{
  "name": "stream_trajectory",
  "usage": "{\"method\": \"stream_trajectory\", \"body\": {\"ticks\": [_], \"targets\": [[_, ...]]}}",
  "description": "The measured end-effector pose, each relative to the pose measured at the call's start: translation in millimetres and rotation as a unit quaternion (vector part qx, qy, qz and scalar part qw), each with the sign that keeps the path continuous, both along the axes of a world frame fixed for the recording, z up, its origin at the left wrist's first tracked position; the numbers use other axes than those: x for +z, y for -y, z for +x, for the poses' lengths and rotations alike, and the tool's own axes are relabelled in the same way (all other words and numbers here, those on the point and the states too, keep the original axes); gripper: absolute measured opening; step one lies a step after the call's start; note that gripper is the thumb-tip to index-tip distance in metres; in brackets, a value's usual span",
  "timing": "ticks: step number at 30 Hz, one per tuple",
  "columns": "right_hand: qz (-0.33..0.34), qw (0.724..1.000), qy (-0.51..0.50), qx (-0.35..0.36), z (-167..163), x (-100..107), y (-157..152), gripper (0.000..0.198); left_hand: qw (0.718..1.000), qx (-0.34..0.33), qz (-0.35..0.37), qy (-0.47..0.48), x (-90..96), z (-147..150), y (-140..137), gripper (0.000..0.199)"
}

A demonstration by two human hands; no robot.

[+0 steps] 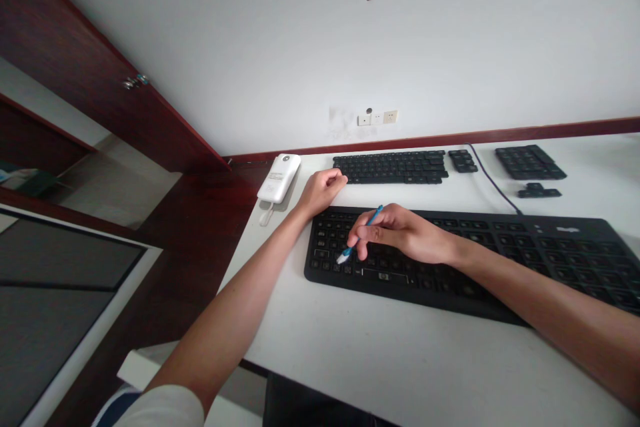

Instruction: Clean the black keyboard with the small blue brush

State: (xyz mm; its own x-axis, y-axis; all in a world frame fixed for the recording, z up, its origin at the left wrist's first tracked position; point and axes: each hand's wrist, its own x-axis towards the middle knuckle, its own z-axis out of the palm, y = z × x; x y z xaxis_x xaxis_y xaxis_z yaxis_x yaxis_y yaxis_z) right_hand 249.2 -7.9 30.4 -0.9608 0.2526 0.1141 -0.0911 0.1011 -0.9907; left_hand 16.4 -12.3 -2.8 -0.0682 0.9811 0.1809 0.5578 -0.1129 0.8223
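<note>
A black keyboard with its keycaps off lies along the white table. Over its left part, my right hand grips a blue toothbrush like a pen, its white bristles down among the bare key sockets. My left hand is curled into a loose fist just behind the keyboard's back left corner, with the wrist by that corner. No object shows in it. Beside the left fist, the removed black keycaps are laid out in rows at the back of the table.
More keycaps form a small group, a number-pad block and an arrow cluster. A cable runs back from the keyboard. At the table's left edge lies a white power bank. Wall sockets sit behind.
</note>
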Motion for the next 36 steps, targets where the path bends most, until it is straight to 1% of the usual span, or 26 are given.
{"method": "stream_trajectory", "body": {"ticks": [2,4,6,8,9,11,13,14,16,18,19,21,23,25,28,31,34,36], "targets": [[0.032,0.999,0.003,-0.011,0.4,0.2,-0.1,0.045,1.000,0.003,-0.002,-0.004,0.2,0.0,0.1,0.037],[0.057,0.998,0.026,0.007,0.6,-0.2,0.6,0.045,1.000,0.003,-0.002,-0.005,0.1,0.0,0.3,0.037],[0.034,0.998,0.049,0.019,0.5,-0.7,1.2,0.048,1.000,0.000,0.000,-0.001,-0.2,-0.2,0.6,0.037],[0.000,0.999,0.046,0.005,0.2,-0.7,1.6,0.049,1.000,-0.002,0.001,0.004,-0.7,-0.5,0.8,0.036],[-0.003,0.999,0.038,-0.005,0.0,-0.5,1.8,0.049,1.000,-0.002,0.001,0.005,-0.9,-0.6,0.9,0.036],[0.027,0.999,0.025,-0.016,-0.3,0.0,2.3,0.048,1.000,-0.002,0.000,0.004,-1.2,-0.8,0.9,0.037],[0.063,0.997,0.034,-0.009,-0.3,-0.1,2.6,0.049,1.000,-0.005,0.001,0.004,-1.4,-1.0,0.9,0.037],[0.066,0.997,0.043,-0.003,-0.3,-0.5,2.6,0.050,1.000,-0.007,0.002,0.004,-1.4,-1.1,0.8,0.038],[0.038,0.998,0.046,0.006,-0.2,-1.5,2.4,0.053,1.000,-0.010,0.004,0.005,-1.2,-1.2,0.8,0.038],[0.002,1.000,0.027,0.007,-0.1,-1.6,2.3,0.052,1.000,-0.009,0.004,0.005,-0.9,-1.0,0.9,0.037],[-0.004,1.000,0.016,0.006,0.1,-1.3,2.4,0.050,1.000,-0.008,0.004,0.004,-0.7,-0.8,0.9,0.037],[0.008,1.000,0.007,0.012,0.9,-0.1,2.8,0.049,1.000,-0.005,0.003,0.003,-0.2,-0.2,1.0,0.037],[0.032,0.999,0.022,0.029,2.3,0.6,2.9,0.054,1.000,-0.003,0.002,-0.001,0.4,0.4,1.2,0.037],[0.052,0.996,0.043,0.050,3.7,0.3,2.5,0.065,1.000,-0.002,0.001,-0.003,0.8,0.8,1.3,0.037],[0.052,0.996,0.049,0.060,3.9,-0.2,1.7,0.073,1.000,-0.003,0.004,-0.004,0.6,0.6,1.2,0.037],[0.036,0.998,0.025,0.037,1.5,0.9,3.6,0.065,1.000,-0.008,0.007,-0.001,-0.2,-0.1,1.0,0.037],[0.042,0.999,0.019,0.008,-1.6,2.5,8.9,0.050,1.000,-0.012,0.007,0.003,-0.2,-0.2,1.4,0.038],[0.047,0.999,0.016,0.005,-3.1,2.7,13.1,0.044,1.000,-0.010,0.004,0.003,0.4,0.1,2.0,0.038]]}}
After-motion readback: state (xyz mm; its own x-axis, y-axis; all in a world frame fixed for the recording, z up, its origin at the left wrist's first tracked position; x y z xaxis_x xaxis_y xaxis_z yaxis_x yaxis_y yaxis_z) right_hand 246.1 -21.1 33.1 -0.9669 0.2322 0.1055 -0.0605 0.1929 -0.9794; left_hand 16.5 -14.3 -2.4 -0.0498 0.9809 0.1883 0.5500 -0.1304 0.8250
